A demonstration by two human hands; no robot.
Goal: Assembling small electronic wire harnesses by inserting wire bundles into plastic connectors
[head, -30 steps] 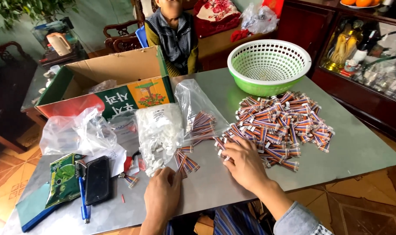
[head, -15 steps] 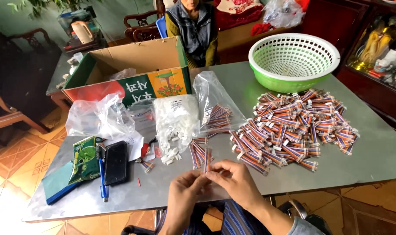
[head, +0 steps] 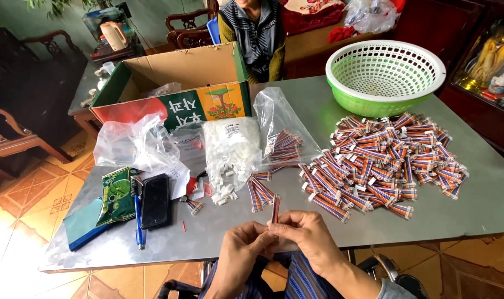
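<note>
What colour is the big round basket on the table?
The basket is green outside with a white slotted inside, seen in the head view.

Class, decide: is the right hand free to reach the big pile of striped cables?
Probably not at once: the right hand and left hand pinch one cable. The table between it and the pile lies bare.

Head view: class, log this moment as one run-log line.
left hand + right hand: pinching striped ribbon cable | above table edge | cable pile right

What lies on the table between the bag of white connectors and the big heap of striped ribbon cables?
In the head view, between the bag of white connectors and the heap of ribbon cables lies a clear plastic bag with more striped cables inside.
</note>
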